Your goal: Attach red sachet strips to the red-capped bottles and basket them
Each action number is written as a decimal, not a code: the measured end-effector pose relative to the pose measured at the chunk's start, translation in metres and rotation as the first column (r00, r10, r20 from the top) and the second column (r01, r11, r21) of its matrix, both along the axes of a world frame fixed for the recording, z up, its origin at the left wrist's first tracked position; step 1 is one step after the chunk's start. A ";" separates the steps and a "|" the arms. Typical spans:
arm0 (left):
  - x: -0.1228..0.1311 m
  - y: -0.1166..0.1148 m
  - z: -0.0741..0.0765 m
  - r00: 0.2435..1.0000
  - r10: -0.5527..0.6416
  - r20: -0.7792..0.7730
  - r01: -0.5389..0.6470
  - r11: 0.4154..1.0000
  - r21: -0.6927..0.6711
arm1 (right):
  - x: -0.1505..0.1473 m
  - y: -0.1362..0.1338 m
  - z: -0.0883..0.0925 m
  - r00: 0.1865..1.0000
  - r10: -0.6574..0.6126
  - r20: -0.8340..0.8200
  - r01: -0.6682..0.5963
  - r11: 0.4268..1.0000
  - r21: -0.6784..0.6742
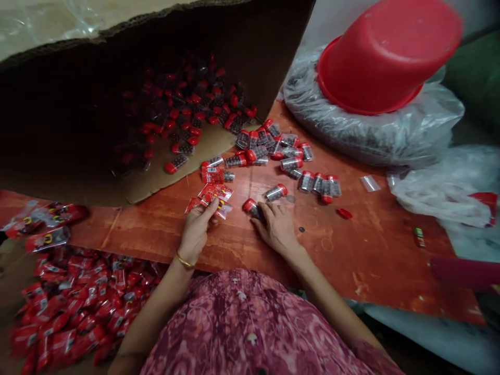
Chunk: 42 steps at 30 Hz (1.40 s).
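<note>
My left hand (196, 229) is closed, thumb pressed down on a small red printed plastic packet (213, 191). Other red packets lie by its fingertips, partly overlapping. My right hand (278, 226) has its fingers round a small clear jar with a red cap (249, 205), filled with dark pieces, low over the table. Just beyond that hand another such jar (275, 192) lies on its side. More red-capped jars (292, 163) are scattered farther back, in front of the carton.
A large tilted cardboard carton (187, 172) holds many red-capped jars. Filled red packets (78, 302) are heaped at lower left. At back right, a red bucket (386, 57) sits upside down on a clear plastic bag (351, 140). A loose red cap (345, 213) lies on the orange-red table (332, 255).
</note>
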<state>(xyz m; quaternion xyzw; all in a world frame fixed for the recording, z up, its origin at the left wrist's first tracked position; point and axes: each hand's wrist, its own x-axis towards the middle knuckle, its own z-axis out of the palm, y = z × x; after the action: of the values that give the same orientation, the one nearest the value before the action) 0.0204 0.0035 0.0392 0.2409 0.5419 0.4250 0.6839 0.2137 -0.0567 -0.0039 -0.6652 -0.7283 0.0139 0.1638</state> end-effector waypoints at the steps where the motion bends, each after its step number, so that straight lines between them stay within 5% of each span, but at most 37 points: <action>1: 0.000 0.001 -0.001 1.000 0.003 0.010 -0.003 1.000 -0.016 | -0.001 0.001 0.000 1.000 -0.004 -0.021 0.004 1.000 -0.003; 6: 0.001 0.003 0.001 0.998 0.012 0.061 -0.008 0.997 -0.077 | -0.004 0.000 0.009 0.935 0.029 -0.354 -0.036 0.999 -0.012; 10: 0.007 0.000 0.006 0.997 -0.025 0.072 0.031 0.995 -0.091 | -0.013 -0.013 0.028 0.672 -0.025 -0.740 -0.118 0.983 -0.140; 15: 0.011 -0.005 0.005 0.994 -0.105 -0.008 0.105 0.994 0.022 | -0.016 -0.020 0.051 0.442 -0.131 -0.887 -0.322 0.900 -0.294; 19: 0.011 -0.008 0.005 0.980 -0.180 -0.086 0.190 0.974 0.123 | -0.014 -0.017 0.051 0.420 -0.175 -0.890 -0.372 0.862 -0.345; 24: 0.007 -0.012 0.006 0.957 -0.271 -0.103 0.280 0.956 0.090 | -0.018 -0.016 0.045 0.397 -0.258 -0.881 -0.349 0.845 -0.405; 31: 0.006 -0.009 0.005 0.991 -0.113 -0.073 0.116 0.992 0.046 | -0.015 -0.019 0.042 0.389 -0.281 -0.877 -0.365 0.828 -0.426; 42: 0.011 -0.010 0.015 0.980 -0.195 0.043 0.194 0.980 0.036 | -0.023 -0.021 0.039 0.214 -0.328 -0.920 -0.443 0.807 -0.391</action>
<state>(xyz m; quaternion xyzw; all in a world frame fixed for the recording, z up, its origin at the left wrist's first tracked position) 0.0309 -0.0061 0.0540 0.2936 0.4931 0.3700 0.7306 0.1911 -0.0775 0.0353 -0.4885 -0.4409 0.6573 0.3673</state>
